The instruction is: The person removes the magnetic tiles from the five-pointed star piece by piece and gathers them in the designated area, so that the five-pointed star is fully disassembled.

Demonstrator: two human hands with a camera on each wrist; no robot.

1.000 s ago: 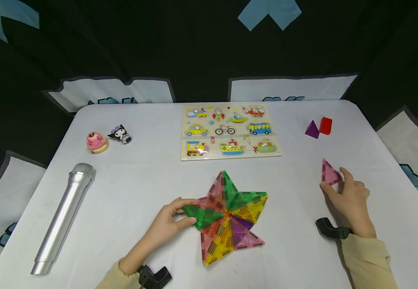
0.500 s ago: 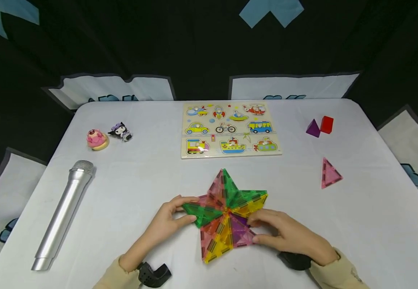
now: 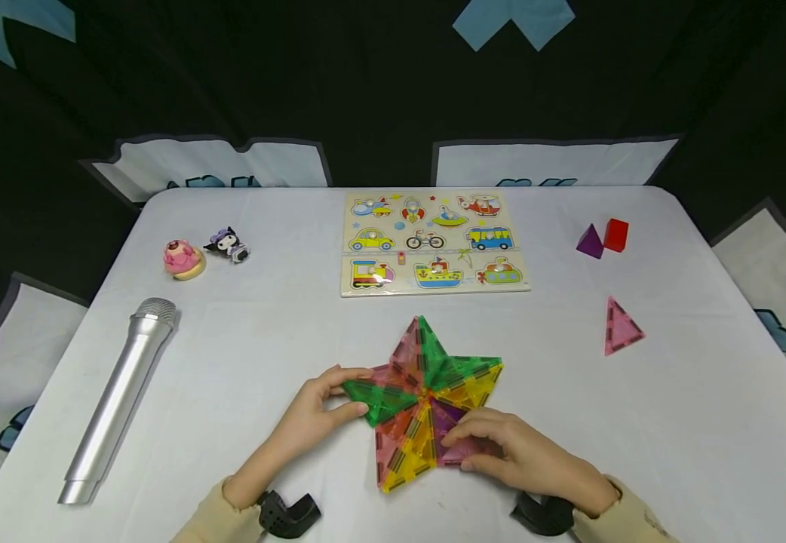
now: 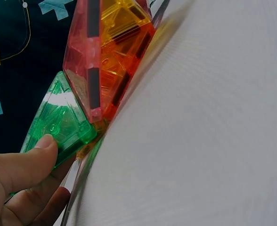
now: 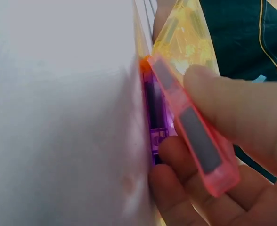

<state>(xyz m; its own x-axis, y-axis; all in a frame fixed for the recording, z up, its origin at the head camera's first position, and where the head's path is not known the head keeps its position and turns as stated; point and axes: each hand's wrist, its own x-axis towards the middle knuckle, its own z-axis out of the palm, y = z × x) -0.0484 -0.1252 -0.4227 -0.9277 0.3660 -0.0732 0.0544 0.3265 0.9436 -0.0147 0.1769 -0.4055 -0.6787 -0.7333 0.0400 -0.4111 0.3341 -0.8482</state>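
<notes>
A star of translucent magnetic tiles in green, yellow, pink, orange and purple lies on the white table in the head view. My left hand pinches the green tile at the star's left point, thumb on its face and fingers behind. At the lower right point, my right hand grips a pink tile between thumb and fingers. In the right wrist view this tile tilts away from a purple tile lying along the table. One loose pink triangular tile rests farther right, apart from both hands.
Behind the star lies a wooden vehicle puzzle board. A purple pyramid and red block sit at the back right. On the left are a silver microphone, a pink figurine and a small black-and-white figurine.
My right hand has left the loose pink triangle at the right, come over to the star and taken hold of its lower right pink tile. The left hand stays on the green tile.
</notes>
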